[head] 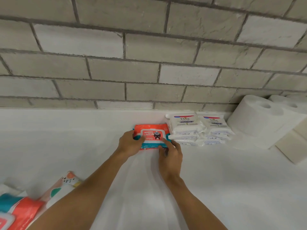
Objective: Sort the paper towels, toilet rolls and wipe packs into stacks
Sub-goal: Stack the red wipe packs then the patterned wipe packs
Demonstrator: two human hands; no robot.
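– Orange wipe pack (152,136): where's it sit vs. the Dove stacks (185,128)?
– Just beside them, one short end nearly touching the nearer stack, on the white counter (66,138). Can't tell if it's fully down yet.
– Hands?
– Both on it. Left hand (130,143) grips the end away from the Dove stacks, fingers curled round the edge, thumb on top. Right hand (170,155) pinches the near corner on the Dove side, one fingertip on the top face.
– Why two hands?
– Prob. to square it up. A soft pack sags if held by one end, & a grip at both ends lets the person line it up w/ the Dove row as a separate stack by type.
– Orientation?
– Flat, flip-lid face up. Long axis runs toward the Dove stacks, parallel to the brick wall (132,63). Print reads upside down from the person's side, so the label's top points at them.
– Rest?
– Toilet rolls (259,118) on the far side of the Dove stacks. More colourful packs (21,211) lie well away on the opposite side, near the person, prob. unsorted.
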